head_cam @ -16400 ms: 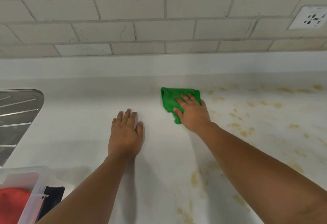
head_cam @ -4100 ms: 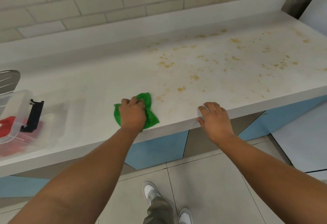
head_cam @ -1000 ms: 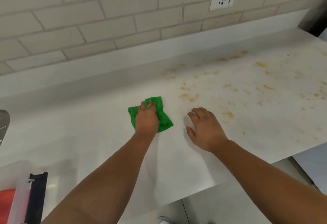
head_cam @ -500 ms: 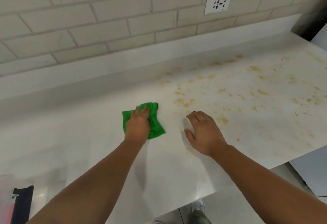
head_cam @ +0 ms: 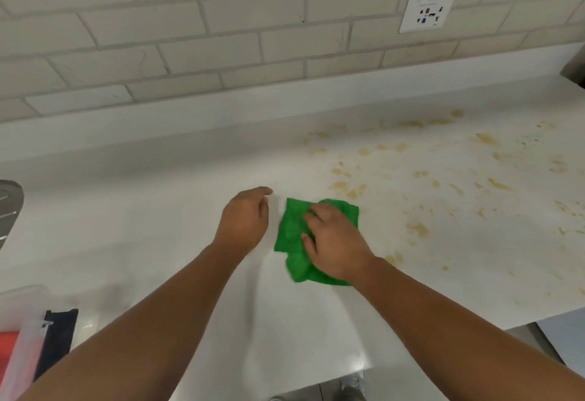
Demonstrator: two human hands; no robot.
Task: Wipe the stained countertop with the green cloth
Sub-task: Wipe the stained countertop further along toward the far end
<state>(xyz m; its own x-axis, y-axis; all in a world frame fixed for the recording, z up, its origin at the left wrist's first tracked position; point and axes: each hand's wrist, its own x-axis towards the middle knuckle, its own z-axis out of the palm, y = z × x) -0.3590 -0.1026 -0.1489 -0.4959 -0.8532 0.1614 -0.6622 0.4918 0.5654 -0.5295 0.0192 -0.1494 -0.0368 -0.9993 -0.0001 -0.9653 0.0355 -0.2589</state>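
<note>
The green cloth [head_cam: 292, 229] lies crumpled on the white countertop [head_cam: 158, 220], near its middle. My right hand [head_cam: 334, 242] presses down on the cloth, fingers spread over it. Just left of the cloth, my left hand [head_cam: 245, 218] hovers with loosely curled fingers and holds nothing. Yellow-brown stains [head_cam: 418, 175] dot the countertop to the right of the cloth and back toward the wall. The surface left of the cloth looks clean.
A clear plastic box [head_cam: 22, 346] with red content and a black latch sits at the lower left. A metal sink drainer [head_cam: 9, 207] shows at the left edge. A tiled wall with a socket [head_cam: 427, 14] runs behind. The counter's front edge crosses the lower right.
The cloth has passed from my left hand to my right hand. My left hand has let go and drawn off to the left; my right hand has moved left onto the cloth.
</note>
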